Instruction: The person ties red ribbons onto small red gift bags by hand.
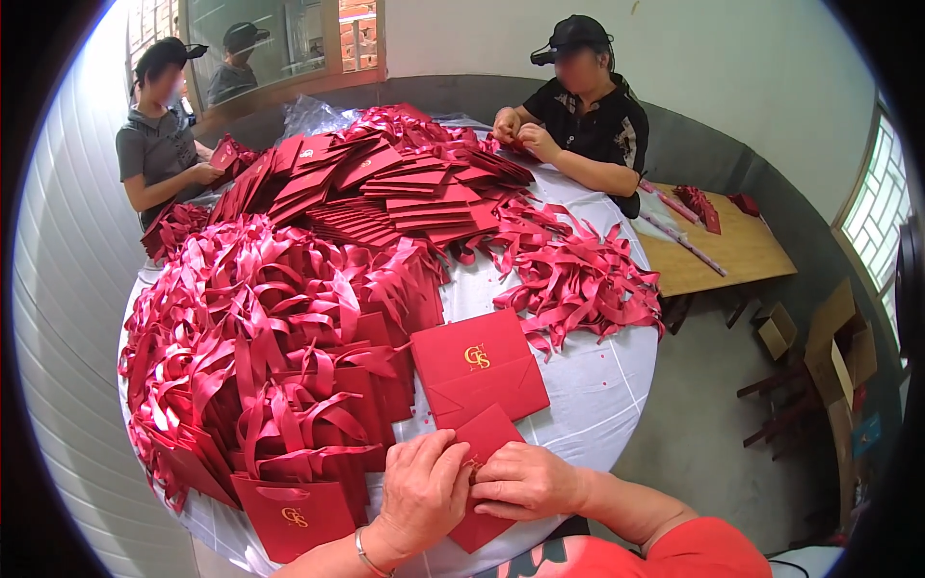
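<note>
Red paper bags [493,431], gold emblems [477,357], pinkish-red ribbons [578,279], white grid-lined tablecloth [602,380], tan side table [727,252]

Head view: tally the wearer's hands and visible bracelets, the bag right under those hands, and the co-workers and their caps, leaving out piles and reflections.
Hands: 2 (left hand, right hand)
Bag: 1
Bracelet: 1
Co-workers: 2 (left co-worker, right co-worker)
Caps: 2 (left cap, right cap)
Total: 8
</note>
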A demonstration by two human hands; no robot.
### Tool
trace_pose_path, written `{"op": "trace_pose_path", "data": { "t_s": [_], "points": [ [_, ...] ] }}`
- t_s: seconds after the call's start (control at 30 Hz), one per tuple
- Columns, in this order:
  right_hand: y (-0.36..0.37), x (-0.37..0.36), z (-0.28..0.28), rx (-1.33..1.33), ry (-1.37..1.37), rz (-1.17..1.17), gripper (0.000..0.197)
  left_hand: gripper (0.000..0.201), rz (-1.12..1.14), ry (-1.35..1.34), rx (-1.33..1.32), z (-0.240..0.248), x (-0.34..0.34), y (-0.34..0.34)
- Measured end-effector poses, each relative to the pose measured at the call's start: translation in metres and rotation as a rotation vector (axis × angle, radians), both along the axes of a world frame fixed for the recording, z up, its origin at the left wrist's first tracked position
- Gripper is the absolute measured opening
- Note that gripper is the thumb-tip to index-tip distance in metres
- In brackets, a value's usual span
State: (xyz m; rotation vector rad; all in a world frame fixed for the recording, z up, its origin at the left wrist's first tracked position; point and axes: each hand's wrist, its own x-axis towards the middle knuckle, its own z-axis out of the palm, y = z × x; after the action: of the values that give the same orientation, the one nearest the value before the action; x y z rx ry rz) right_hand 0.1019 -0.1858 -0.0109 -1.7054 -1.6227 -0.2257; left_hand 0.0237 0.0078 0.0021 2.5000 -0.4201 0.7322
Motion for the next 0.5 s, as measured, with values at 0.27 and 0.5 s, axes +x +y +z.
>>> {"op": "trace_pose_path", "data": {
  "t_s": [0.27,0.5],
  "points": [
    [0.0034,-0.0052,-0.0068,-0.006,-0.055,0.048,0.02,0.031,0.043,0.172,-0.289,0.0016,0.0006,0.0036],
    [-0.0014,0.0002,-0.0056,0.09,-0.071,0.042,0.022,0.027,0.084,0.486,-0.374,0.0062,-0.0002,0.002]
  ]
}}
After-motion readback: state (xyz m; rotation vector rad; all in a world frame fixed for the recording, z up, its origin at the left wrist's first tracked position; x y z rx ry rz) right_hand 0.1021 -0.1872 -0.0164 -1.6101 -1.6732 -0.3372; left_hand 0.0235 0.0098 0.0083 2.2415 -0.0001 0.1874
